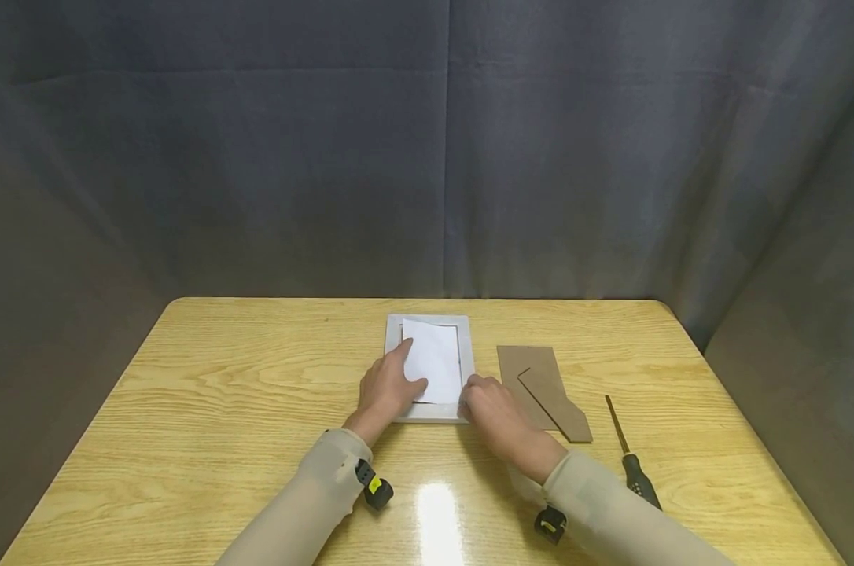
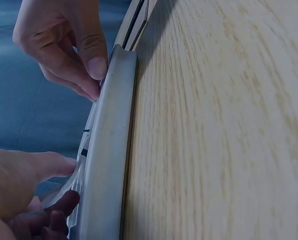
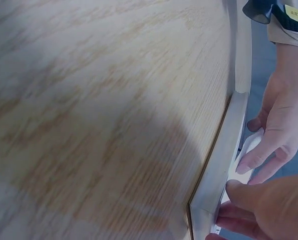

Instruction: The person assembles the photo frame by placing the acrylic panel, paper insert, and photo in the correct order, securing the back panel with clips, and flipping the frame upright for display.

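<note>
A white picture frame (image 1: pixel 429 413) lies on the table with its back side up. A white sheet of paper (image 1: pixel 434 365) sits inside its border, slightly askew, one edge raised in the wrist views. My left hand (image 1: pixel 388 385) rests on the sheet's left side, thumb and fingers spread. At the frame's near right corner, my right hand (image 1: pixel 494 413) has curled fingers, and its thumb and fingertips pinch at the frame's border. In the left wrist view, small dark tabs (image 2: pixel 84 152) stick out along the inner edge. What lies directly under the right fingertips is hidden.
Right of the frame lies a brown backing board (image 1: pixel 508 362) with its stand leg (image 1: pixel 557 405) slanting across it. Farther right is a screwdriver (image 1: pixel 635 472) with a dark handle, partly behind the right sleeve. A grey curtain (image 1: pixel 314 181) hangs behind the wooden table (image 1: pixel 222 409).
</note>
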A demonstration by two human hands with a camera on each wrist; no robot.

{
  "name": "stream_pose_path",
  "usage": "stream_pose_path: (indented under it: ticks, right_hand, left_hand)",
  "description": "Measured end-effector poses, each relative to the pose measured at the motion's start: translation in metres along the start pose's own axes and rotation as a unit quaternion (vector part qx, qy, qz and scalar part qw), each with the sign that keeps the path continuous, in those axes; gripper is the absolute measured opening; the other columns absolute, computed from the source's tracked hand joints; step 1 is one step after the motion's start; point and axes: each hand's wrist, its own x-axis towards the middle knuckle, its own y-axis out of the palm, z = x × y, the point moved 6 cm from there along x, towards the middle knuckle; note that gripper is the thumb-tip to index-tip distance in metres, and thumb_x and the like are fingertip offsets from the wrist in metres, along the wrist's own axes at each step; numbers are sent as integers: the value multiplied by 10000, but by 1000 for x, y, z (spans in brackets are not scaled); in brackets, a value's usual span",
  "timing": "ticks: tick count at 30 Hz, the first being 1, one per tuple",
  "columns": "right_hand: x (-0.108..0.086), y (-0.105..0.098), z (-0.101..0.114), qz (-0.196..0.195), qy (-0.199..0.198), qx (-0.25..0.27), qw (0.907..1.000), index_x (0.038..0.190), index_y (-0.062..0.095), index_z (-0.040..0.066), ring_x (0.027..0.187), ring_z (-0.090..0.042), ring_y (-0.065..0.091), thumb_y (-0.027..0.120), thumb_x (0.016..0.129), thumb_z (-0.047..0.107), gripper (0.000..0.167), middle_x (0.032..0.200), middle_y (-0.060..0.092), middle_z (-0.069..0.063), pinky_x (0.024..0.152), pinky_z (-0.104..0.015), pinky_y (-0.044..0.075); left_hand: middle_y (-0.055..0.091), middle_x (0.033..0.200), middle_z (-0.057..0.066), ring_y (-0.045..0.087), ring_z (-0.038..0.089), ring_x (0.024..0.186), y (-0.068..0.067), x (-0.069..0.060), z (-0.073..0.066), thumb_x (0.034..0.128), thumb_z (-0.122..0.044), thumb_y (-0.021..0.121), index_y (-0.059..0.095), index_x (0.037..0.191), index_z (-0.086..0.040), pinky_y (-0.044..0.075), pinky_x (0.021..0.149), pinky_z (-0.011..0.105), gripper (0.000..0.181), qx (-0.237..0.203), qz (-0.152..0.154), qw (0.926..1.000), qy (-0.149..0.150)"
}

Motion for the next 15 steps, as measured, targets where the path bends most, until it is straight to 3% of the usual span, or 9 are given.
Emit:
stream_pose_path:
  ticks: [9,15]
  right_hand:
    - [0,-3,1,-37,-69,3,10000,654,654,96,716,-184,570,672,749,-137,252,812,635,-38,604,-283,477]
    - [0,-2,1,20,-76,10,10000,615,598,115,692,-162,524,639,732,-153,296,797,620,-34,579,-269,432]
  left_hand:
    - [642,1296,160,552,327,1177,1,1,-3,797,-213,846,596,1410,-125,500,936,441,668,401,-85,9989,240]
    - [522,1458,182,442,369,1354,1,1,-3,784,-244,863,587,1417,-109,396,1117,477,704,598,-73,9978,269]
